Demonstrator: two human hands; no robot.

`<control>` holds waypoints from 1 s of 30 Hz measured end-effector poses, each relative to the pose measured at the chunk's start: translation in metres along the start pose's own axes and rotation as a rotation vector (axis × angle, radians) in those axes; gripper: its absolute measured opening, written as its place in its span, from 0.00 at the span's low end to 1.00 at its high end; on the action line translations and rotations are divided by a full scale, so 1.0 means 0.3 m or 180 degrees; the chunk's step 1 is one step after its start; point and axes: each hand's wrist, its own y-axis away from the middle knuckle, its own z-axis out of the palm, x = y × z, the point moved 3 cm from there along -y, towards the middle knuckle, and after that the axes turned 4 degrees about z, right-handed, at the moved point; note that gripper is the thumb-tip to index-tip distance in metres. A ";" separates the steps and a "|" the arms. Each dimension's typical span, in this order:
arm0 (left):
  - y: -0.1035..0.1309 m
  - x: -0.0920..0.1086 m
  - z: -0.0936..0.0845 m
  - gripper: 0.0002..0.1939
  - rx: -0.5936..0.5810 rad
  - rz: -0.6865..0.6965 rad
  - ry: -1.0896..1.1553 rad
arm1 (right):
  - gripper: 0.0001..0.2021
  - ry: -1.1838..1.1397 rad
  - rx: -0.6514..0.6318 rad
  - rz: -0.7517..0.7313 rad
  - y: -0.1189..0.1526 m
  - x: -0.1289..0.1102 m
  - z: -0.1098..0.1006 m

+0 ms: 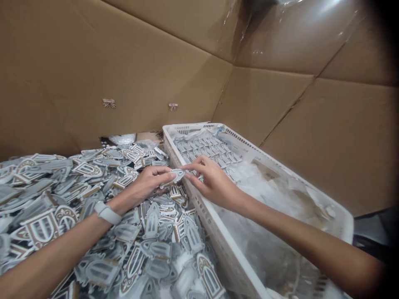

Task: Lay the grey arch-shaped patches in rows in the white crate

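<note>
Between my two hands is a small grey, window-shaped piece (177,176) with a pointed end. My left hand (152,181), with a pale watch band on its wrist, pinches the piece's near end. The thumb and fingers of my right hand (210,178) are at its pointed tip, over the basket's rim; whether they press on it is hard to see. Beneath and left of my left hand lies a large heap of similar pieces (127,232), grey on some faces, white and brown on others. Rows of such pieces (199,147) lie in the white basket (212,216).
Clear plastic sheeting (258,216) and brown scraps lie inside the basket. Tall cardboard walls (124,62) stand behind and to the right. Two small bow-shaped pieces (109,103) are on the back cardboard. A white bag (123,139) shows behind the heap.
</note>
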 end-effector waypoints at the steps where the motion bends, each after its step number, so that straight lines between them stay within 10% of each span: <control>1: -0.001 -0.002 -0.001 0.21 0.0002 0.0003 -0.0011 | 0.13 -0.0007 0.0004 -0.0008 0.000 -0.001 0.000; 30: 0.003 -0.020 -0.007 0.21 -0.0126 -0.0105 -0.0222 | 0.09 -0.0119 -0.0117 0.0221 -0.001 -0.003 0.002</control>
